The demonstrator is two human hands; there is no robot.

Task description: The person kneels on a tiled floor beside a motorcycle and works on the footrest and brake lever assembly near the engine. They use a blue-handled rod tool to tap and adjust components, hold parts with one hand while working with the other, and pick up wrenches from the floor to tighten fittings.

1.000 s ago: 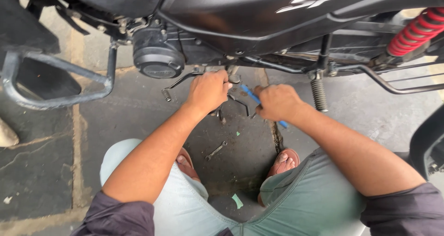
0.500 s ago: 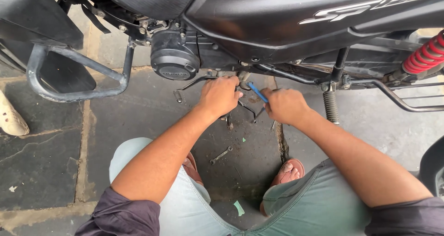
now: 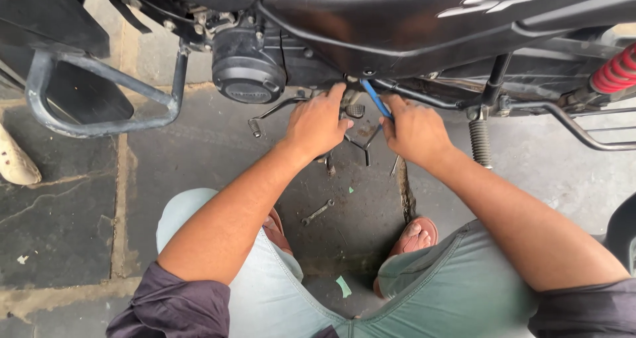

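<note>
grey stone-slab floor (image 3: pixel 79 219) with a small spanner (image 3: pixel 317 212), a green scrap (image 3: pixel 343 286) and sandalled feet (image 3: pixel 414 235)

A single head-worn camera looks steeply down from above the crouching person's shoulders, facing forward over the pale green trousered knees (image 3: pixel 464 291) and both forearms toward the underside of a black motorcycle (image 3: pixel 411 20) that fills the top of the frame. It sits close: the arms run from the bottom corners to the left hand (image 3: pixel 321 122) and right hand (image 3: pixel 414 131) just above the middle, with grey stone paving (image 3: pixel 79 212) beneath. With only this one view, no second camera shares any part of the scene.
</note>
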